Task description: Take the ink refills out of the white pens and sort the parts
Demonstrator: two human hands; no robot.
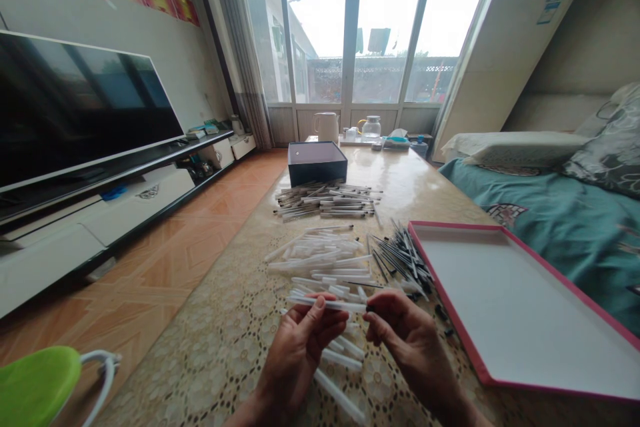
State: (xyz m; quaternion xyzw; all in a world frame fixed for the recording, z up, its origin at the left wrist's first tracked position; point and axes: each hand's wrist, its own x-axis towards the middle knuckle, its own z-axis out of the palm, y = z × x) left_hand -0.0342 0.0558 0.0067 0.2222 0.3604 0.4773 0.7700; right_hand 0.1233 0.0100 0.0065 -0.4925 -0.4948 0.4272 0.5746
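Note:
Between thumb and fingers, my left hand [303, 337] holds a white, translucent pen barrel [345, 305] level above the table. My right hand [410, 340] is closed in a pinch on a small black piece [370, 309] at the barrel's right end. The fingers partly cover it, so how far it sits in the barrel cannot be seen. Under and beyond my hands lies a loose pile of white pen barrels [323, 250]. Dark, thin pen refills [405, 257] are heaped to the right of them. Further back rests a pile of pens with dark tips [327, 200].
A pink-edged white box lid [520, 307] lies at the right. A dark open box [317, 170] stands behind the pens on the patterned tablecloth [200, 347]. Beyond it are a white kettle [327, 127] and a glass pitcher [371, 127]. A green stool [40, 383] is at lower left.

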